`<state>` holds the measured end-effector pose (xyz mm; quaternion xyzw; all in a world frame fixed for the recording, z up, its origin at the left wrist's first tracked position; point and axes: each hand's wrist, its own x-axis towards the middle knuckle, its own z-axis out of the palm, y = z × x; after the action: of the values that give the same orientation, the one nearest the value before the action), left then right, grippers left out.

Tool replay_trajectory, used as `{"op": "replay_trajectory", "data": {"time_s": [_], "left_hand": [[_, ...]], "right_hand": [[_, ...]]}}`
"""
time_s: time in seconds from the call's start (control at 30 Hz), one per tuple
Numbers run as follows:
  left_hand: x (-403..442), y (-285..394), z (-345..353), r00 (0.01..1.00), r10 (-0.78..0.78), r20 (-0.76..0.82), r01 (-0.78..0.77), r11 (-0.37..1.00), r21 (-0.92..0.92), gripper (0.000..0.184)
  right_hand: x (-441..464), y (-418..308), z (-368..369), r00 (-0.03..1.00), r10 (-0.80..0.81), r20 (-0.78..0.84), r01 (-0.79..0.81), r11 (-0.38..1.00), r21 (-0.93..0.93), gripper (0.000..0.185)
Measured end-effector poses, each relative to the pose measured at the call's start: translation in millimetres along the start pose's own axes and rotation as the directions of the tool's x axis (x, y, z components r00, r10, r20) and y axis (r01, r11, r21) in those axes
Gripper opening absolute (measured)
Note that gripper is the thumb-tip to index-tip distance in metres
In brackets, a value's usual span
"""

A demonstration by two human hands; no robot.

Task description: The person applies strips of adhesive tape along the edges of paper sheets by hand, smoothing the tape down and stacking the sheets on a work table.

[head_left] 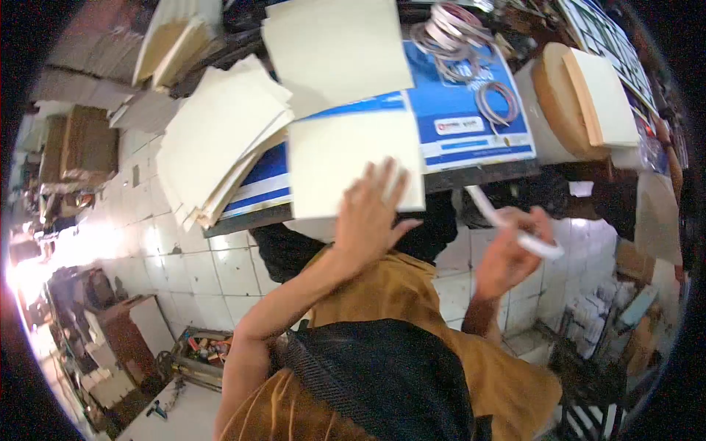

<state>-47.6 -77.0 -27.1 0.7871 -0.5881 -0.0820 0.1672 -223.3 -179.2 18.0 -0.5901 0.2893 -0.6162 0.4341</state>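
Rn 1 cream sheet (323, 162) under L hand (370, 213).

White strip (483, 205) in right hand (509, 253) blurry

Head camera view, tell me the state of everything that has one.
Left hand, spread flat on front sheet
Right hand, raised, gripping white tape
Front sheet, flat, overhanging table edge
Left stack, fanned, edges uneven
Back sheets, stacked, slightly misaligned
Tape rolls, piled, one lying apart

Glare (33, 268) far left; shiny tiles (234, 270); bowed, black edges; left fingers (384, 178) blurred.
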Motion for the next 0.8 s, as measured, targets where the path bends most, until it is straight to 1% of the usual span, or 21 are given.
{"op": "replay_trajectory", "data": {"time_s": [0.03, 0.07, 0.1, 0.13, 0.17, 0.2, 0.23, 0.27, 0.3, 0.33, 0.37, 0.4, 0.47, 0.5, 0.53, 0.6, 0.63, 0.67, 0.73, 0.77, 0.8], "left_hand": [[-11, -2, 2, 0.996, 0.075, 0.046, -0.077, 0.996, 0.044, 0.075], [-18, -7, 3, 0.984, 0.15, 0.099, -0.159, 0.984, 0.083, 0.075], [-16, -12, -10, 0.99, 0.136, 0.042, -0.117, 0.944, -0.309, 0.073], [-13, -17, -31, 0.978, 0.131, -0.163, -0.173, 0.943, -0.283, 0.072], [-11, -21, -61, 0.924, 0.131, -0.36, -0.231, 0.94, -0.25, 0.072], [-12, -24, -89, 0.864, 0.076, -0.498, -0.208, 0.954, -0.216, 0.068], [-21, -29, -116, 0.786, -0.005, -0.618, -0.14, 0.972, -0.186, 0.064], [-31, -35, -138, 0.698, -0.083, -0.711, -0.06, 0.983, -0.174, 0.059], [-36, -42, -153, 0.64, -0.131, -0.757, 0.0, 0.985, -0.171, 0.055], [-31, -51, -160, 0.648, -0.104, -0.754, 0.023, 0.993, -0.117, 0.052], [-22, -62, -163, 0.68, -0.072, -0.73, 0.047, 0.997, -0.055, 0.048], [-5, -72, -161, 0.736, 0.046, -0.675, 0.036, 0.994, 0.107, 0.047], [7, -124, -116, 0.878, -0.112, -0.465, 0.21, 0.964, 0.164, 0.047], [8, -134, -98, 0.911, -0.2, -0.36, 0.3, 0.921, 0.247, 0.049], [15, -134, -93, 0.921, -0.291, -0.258, 0.368, 0.866, 0.337, 0.051], [41, -125, -96, 0.9, -0.202, -0.385, 0.278, 0.948, 0.152, 0.051], [50, -112, -99, 0.878, -0.191, -0.439, 0.235, 0.971, 0.048, 0.05], [71, -95, -105, 0.866, -0.098, -0.49, 0.125, 0.992, 0.023, 0.047], [115, -91, -94, 0.884, 0.027, -0.467, -0.099, 0.986, -0.131, 0.043], [135, -94, -82, 0.906, 0.08, -0.416, -0.132, 0.986, -0.098, 0.047], [148, -100, -66, 0.919, 0.098, -0.382, -0.095, 0.995, 0.028, 0.049]], "right_hand": [[10, 1, -8, 0.986, 0.147, -0.082, -0.147, 0.989, 0.009, 0.045], [18, 12, -19, 0.949, 0.246, -0.196, -0.271, 0.956, -0.112, 0.043], [23, 15, -25, 0.936, 0.299, -0.184, -0.312, 0.949, -0.047, 0.041], [26, 16, -29, 0.922, 0.347, -0.172, -0.35, 0.937, 0.012, 0.039], [25, 18, -31, 0.915, 0.364, -0.177, -0.357, 0.932, 0.069, 0.039], [24, 22, -34, 0.907, 0.379, -0.182, -0.362, 0.924, 0.123, 0.039], [21, 25, -37, 0.9, 0.394, -0.186, -0.365, 0.915, 0.173, 0.039], [18, 28, -38, 0.891, 0.411, -0.192, -0.383, 0.908, 0.166, 0.04], [15, 31, -37, 0.882, 0.428, -0.194, -0.402, 0.901, 0.163, 0.04], [12, 33, -37, 0.873, 0.446, -0.197, -0.42, 0.893, 0.162, 0.041], [10, 35, -39, 0.857, 0.484, -0.177, -0.461, 0.874, 0.156, 0.041], [8, 37, -39, 0.854, 0.492, -0.169, -0.469, 0.869, 0.16, 0.04], [5, 39, -38, 0.848, 0.507, -0.157, -0.483, 0.859, 0.169, 0.039], [5, 38, -38, 0.851, 0.499, -0.163, -0.476, 0.865, 0.157, 0.039], [6, 36, -38, 0.856, 0.487, -0.175, -0.467, 0.872, 0.146, 0.039], [6, 35, -37, 0.865, 0.457, -0.206, -0.436, 0.889, 0.141, 0.039], [6, 34, -37, 0.869, 0.449, -0.207, -0.428, 0.893, 0.138, 0.039], [7, 32, -36, 0.875, 0.441, -0.197, -0.423, 0.897, 0.13, 0.039], [8, 28, -29, 0.88, 0.45, -0.155, -0.43, 0.891, 0.144, 0.039], [7, 25, -26, 0.88, 0.455, -0.138, -0.437, 0.888, 0.143, 0.039], [8, 22, -22, 0.881, 0.458, -0.122, -0.44, 0.886, 0.145, 0.039]]}}
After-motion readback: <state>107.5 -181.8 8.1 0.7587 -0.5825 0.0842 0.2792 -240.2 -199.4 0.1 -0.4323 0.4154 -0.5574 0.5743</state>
